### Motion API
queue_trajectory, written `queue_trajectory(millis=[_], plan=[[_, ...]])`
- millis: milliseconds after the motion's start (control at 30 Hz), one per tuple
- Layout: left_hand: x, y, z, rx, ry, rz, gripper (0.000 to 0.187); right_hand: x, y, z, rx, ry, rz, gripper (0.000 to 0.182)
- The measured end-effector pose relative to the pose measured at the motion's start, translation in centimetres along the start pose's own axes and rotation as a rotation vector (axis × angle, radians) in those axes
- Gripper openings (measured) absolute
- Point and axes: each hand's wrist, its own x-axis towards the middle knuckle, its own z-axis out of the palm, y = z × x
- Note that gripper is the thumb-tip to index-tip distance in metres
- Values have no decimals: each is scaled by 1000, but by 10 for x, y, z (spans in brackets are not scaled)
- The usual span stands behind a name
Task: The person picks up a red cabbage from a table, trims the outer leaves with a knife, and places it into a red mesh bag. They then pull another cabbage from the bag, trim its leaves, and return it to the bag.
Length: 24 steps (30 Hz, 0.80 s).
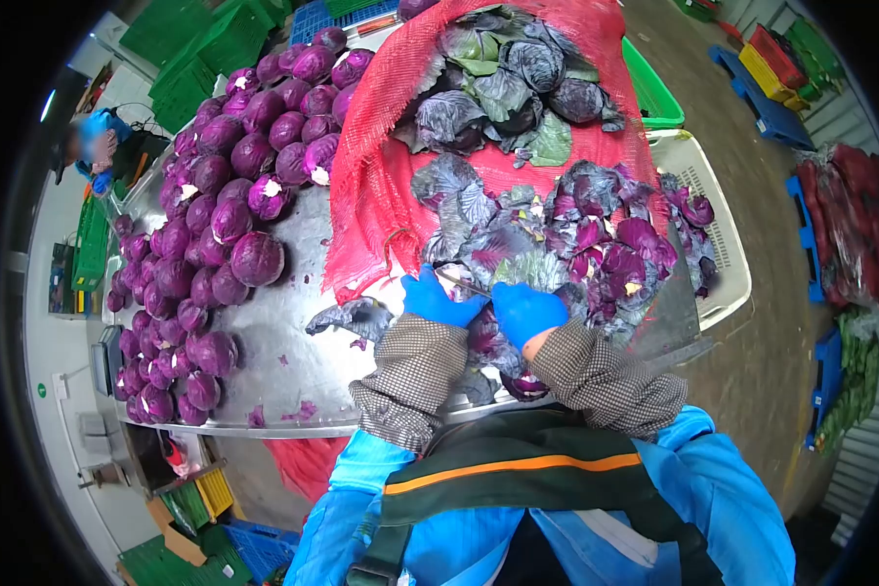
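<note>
My left hand [439, 299], in a blue glove, is closed beside the lower edge of the red mesh bag [371, 215]; what its fingers hold, if anything, is hidden. Close by on the right, my right hand [527, 313], also gloved in blue, is closed on a thin knife [461, 283] that points toward my left hand. Loose purple cabbage leaves [601, 259] lie heaped around and beyond both hands. Farther back, untrimmed red cabbages [454, 117] with dark outer leaves rest in the opened bag. One loose leaf [352, 317] lies left of my left hand.
Many peeled red cabbages [230, 220] are piled on the left of the metal table [308, 371]. A white crate [723, 259] with leaves stands at the right edge, near a green crate [654, 88]. Another person [98, 146] is at the far left.
</note>
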Motion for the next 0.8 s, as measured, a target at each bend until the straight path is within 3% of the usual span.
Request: queue_trajectory(millis=[167, 200, 300, 333, 467, 567, 700, 733, 800], plan=[[-5, 8, 6, 105, 53, -43, 124, 27, 14, 15, 24, -180, 133, 16], [-15, 7, 12, 145, 173, 47, 124, 34, 22, 12, 60, -198, 78, 22], [-25, -5, 1, -33, 71, 111, 124, 52, 14, 1, 193, -371, 215, 28], [-25, -10, 5, -68, 110, 113, 121, 44, -1, -28, 194, -329, 19, 34], [-29, -28, 13, -244, 208, 364, 109, 49, -9, 1, 432, -112, 241, 29], [-35, -39, 2, -436, 89, 301, 100, 56, 2, 2, 360, -105, 268, 30], [-43, -43, -12, -1254, -4, 204, 93, 52, 40, 19, 300, -122, 333, 29], [-39, -51, -17, -1073, 83, 258, 95, 55, 39, 14, 287, -234, 376, 38], [-35, -56, -15, -985, 152, 361, 102, 54, 19, -4, 572, -179, 288, 47]])
